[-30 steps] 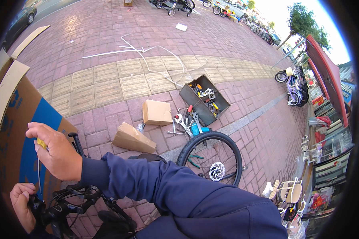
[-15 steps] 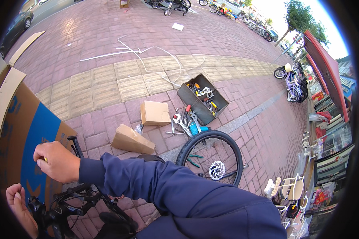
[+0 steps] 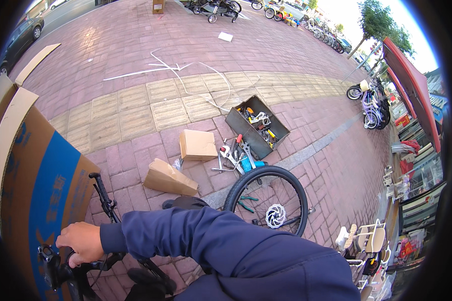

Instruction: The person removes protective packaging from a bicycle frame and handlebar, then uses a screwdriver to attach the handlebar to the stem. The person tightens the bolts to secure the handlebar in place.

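Note:
My right hand reaches across to the left, palm down. Its fingers and thumb are curled round the black bicycle handlebar, close to the stem. Whether something small is also inside the fingers is hidden. My left hand is out of view. The handlebar's far end with its grip points away from me. A tall cardboard box with a blue band stands open right behind the handlebar.
A wheel with a disc rotor lies on the paving, with green-handled pliers seen through its spokes. Beyond are loose wrenches, a metal toolbox and two smaller cardboard boxes. White straps lie farther off.
My right hand has come down from in front of the box onto the handlebar. My left hand has left the view. The yellow bit in my right hand no longer shows.

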The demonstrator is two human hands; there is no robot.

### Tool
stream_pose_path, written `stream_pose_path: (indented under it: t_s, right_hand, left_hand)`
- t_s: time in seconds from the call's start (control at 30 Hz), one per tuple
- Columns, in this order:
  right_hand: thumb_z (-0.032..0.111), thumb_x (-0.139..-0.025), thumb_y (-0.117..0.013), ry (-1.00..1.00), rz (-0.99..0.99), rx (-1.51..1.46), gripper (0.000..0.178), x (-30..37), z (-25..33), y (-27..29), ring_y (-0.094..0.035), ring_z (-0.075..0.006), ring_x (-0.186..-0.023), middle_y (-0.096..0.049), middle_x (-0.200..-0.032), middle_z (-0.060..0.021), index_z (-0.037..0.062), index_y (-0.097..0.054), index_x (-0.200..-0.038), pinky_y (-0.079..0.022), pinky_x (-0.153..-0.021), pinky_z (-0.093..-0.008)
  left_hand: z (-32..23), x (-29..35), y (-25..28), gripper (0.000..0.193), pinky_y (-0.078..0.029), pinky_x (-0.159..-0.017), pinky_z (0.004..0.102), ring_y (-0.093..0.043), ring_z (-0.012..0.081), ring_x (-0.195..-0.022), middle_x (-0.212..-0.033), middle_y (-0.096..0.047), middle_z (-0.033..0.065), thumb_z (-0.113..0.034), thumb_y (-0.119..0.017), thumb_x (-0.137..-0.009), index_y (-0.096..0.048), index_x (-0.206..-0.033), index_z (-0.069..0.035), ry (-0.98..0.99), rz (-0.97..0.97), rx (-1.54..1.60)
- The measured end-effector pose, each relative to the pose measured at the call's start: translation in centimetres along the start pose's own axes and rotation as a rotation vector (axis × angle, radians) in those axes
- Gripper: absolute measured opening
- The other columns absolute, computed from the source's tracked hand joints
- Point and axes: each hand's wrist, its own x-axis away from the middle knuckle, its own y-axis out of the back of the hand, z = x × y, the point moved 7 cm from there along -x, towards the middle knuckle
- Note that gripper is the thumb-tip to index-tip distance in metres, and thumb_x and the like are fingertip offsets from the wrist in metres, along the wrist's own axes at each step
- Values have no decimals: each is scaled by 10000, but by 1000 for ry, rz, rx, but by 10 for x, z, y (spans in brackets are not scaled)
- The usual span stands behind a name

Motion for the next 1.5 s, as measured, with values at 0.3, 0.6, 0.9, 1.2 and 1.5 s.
stream_pose_path:
  t_s: [0.3,0.6,0.9,1.2,1.5]
  right_hand:
    - [228,-795,-796,114,-92,30,490,-10,0,8,-667,-238,-852,-704,-1049,-119,20,-637,-1209,-532,-767,-331]
    - [359,-767,-854,-280,226,216,565,-3,-28,-5,-513,-166,-692,-670,-903,-116,7,-687,-1175,-470,-658,-311]
    - [322,-865,-722,-410,301,485,394,26,-133,-26,-694,-373,-983,-723,-1043,-217,23,-726,-1121,-531,-869,-428]
    - [182,-921,-663,-649,-2,209,261,57,-156,-36,-694,-218,-929,-746,-1015,-121,-11,-730,-1083,-523,-865,-348]
    - [99,-824,-783,-266,286,-73,451,-6,-32,-57,-548,-117,-870,-626,-995,-12,6,-624,-1236,-480,-790,-290]
  left_hand:
    - [5,35,65,113,-373,-574,238,-464,87,-650,-775,-487,-23,-127,-655,-967,-559,-954,-68,32,-30,-159]
    - [30,20,147,943,-321,-1100,444,-426,276,-1253,-1460,-356,150,-468,-688,-852,-245,-1494,61,442,-554,5]
    - [27,-75,191,606,-469,-1005,483,-612,313,-1020,-1137,-623,164,-508,-594,-892,-536,-1163,31,171,-643,428]
    - [47,-115,204,568,-470,-1006,562,-631,348,-981,-1024,-621,223,-431,-560,-890,-531,-1061,111,162,-354,884]
    - [35,-109,176,348,-507,-686,333,-558,133,-629,-723,-525,3,-307,-672,-765,-550,-967,-51,200,42,1179]
